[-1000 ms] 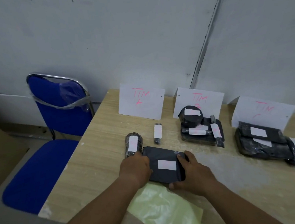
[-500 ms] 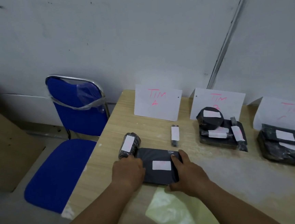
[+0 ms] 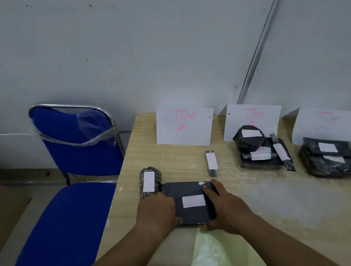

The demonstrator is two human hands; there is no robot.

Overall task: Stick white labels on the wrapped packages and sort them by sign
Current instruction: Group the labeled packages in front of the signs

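Observation:
A flat black wrapped package (image 3: 191, 189) with a white label (image 3: 193, 201) lies on the wooden table (image 3: 282, 204) in front of the TIM A sign (image 3: 185, 125). My left hand (image 3: 156, 212) grips its left edge and my right hand (image 3: 226, 210) grips its right edge. A labelled black roll (image 3: 150, 181) touches its far left corner. A thin labelled stick package (image 3: 211, 162) lies further back. Labelled packages are stacked before the second sign (image 3: 253, 117) and the third sign (image 3: 326, 122).
A blue chair (image 3: 68, 184) with plastic wrap on its backrest stands left of the table. A pale yellow backing sheet (image 3: 219, 254) lies at the near edge under my right forearm. The grey wall rises right behind the signs.
The view has swung left and back a little. Both hands keep hold of the flat package, which has slid slightly toward the roll at the TIM A spot.

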